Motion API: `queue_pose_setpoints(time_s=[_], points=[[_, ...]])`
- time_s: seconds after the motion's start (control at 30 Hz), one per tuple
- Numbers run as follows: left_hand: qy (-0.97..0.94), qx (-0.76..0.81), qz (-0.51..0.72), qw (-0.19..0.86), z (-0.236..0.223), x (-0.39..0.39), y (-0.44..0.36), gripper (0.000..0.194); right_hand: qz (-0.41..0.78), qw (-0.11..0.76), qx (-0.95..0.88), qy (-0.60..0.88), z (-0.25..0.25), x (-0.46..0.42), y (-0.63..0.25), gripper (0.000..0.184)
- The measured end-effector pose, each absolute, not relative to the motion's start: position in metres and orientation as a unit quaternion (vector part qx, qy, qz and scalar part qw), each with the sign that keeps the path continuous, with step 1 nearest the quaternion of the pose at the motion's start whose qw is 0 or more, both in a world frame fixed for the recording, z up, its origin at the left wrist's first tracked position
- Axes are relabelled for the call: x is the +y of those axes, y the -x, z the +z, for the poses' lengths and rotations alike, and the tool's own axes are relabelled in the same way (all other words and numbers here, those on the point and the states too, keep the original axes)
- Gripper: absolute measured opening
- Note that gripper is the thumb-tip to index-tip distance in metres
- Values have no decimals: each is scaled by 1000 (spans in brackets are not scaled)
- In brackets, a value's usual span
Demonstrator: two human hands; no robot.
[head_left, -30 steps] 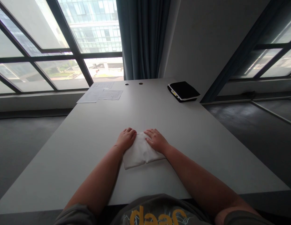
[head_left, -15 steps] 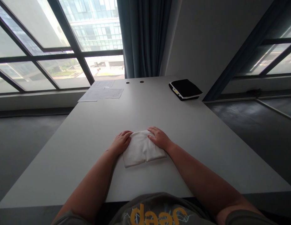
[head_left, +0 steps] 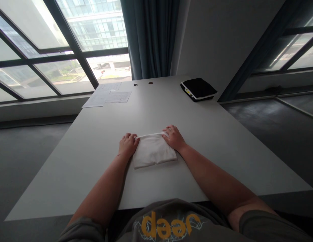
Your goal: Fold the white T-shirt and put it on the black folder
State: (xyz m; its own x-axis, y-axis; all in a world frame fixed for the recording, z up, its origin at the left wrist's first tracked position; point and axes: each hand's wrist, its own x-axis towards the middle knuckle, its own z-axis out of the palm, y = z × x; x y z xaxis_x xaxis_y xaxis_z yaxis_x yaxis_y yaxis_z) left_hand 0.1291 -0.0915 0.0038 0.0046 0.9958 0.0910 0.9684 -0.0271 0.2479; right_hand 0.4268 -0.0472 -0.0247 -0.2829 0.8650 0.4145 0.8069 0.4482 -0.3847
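Observation:
A folded white cloth (head_left: 152,151) lies flat on the grey table (head_left: 91,144) in front of me. My left hand (head_left: 128,144) rests at the cloth's far left corner, fingers curled over the edge. At the far right corner is my right hand (head_left: 174,137), its fingers closed on the edge there. Between the two hands the cloth's far edge runs straight and taut. Both forearms reach in from the near side of the table.
Several paper sheets (head_left: 108,95) lie at the far left of the table. A black flat device (head_left: 198,89) sits at the far right corner. Two cable holes (head_left: 143,83) mark the back edge. Windows and a blue curtain (head_left: 148,37) stand behind.
My hands have moved apart from the middle of the cloth's far edge out to its two far corners. The cloth looks flatter and squarer now.

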Motion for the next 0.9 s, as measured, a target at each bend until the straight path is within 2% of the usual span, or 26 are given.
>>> queue_pose_setpoints(time_s=[0.1, 0.2, 0.4, 0.53, 0.73, 0.9], points=[[-679, 721, 132, 40, 5, -90, -125, 47, 39, 317, -757, 570, -19, -51, -433, 29], [-667, 729, 127, 86, 9, -97, -118, 44, 88, 311, -729, 604, -14, -67, -446, 26], [-718, 669, 110, 158, 16, -125, -113, 44, 217, 285, -780, 513, -9, -119, -464, 19], [-726, 656, 117, 170, 16, -129, -114, 47, 235, 278, -794, 487, -5, -134, -463, 10], [-711, 669, 138, 168, 10, -123, -109, 39, 236, 268, -806, 472, -5, -131, -458, 9], [-699, 685, 133, 154, 16, -121, -106, 31, 223, 292, -793, 485, -6, -128, -455, 4]])
